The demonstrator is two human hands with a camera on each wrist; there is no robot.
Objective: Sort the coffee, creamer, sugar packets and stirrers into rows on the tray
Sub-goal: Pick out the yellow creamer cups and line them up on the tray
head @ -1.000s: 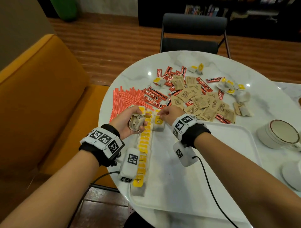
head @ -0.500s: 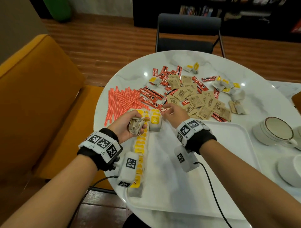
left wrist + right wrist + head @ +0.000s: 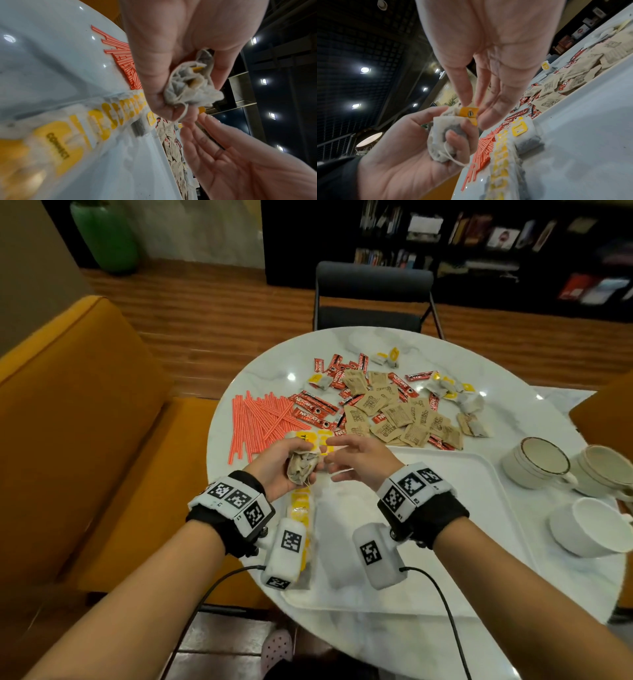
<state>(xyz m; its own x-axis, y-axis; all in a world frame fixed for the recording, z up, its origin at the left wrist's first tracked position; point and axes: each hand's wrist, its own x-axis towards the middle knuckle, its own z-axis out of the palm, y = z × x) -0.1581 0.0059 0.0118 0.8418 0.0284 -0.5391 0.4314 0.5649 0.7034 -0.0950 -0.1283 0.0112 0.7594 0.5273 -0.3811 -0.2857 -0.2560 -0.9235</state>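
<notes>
My left hand (image 3: 278, 460) grips a crumpled bunch of tea bags (image 3: 303, 470) above the tray's far left corner. The bunch (image 3: 188, 86) fills its curled fingers (image 3: 453, 136). My right hand (image 3: 354, 455) reaches in from the right with straight fingers; its thumb and index tips (image 3: 465, 104) touch a yellow tag (image 3: 469, 112) atop the bunch. A row of yellow-tagged tea bags (image 3: 301, 510) lies along the left edge of the white tray (image 3: 479, 508). Orange stirrers (image 3: 260, 419), red coffee sticks (image 3: 313, 409) and brown sugar packets (image 3: 394, 412) lie loose on the table beyond.
White cups (image 3: 537, 460) stand to the right of the tray, another cup (image 3: 596, 525) nearer. More yellow-tagged bags (image 3: 452, 392) lie scattered at the far right of the pile. A dark chair (image 3: 373, 296) stands behind the round table, an orange sofa (image 3: 85, 422) on the left.
My right hand left the tea bag it set at the row's far end and swung left to the bunch in my left hand. The left hand kept its grip.
</notes>
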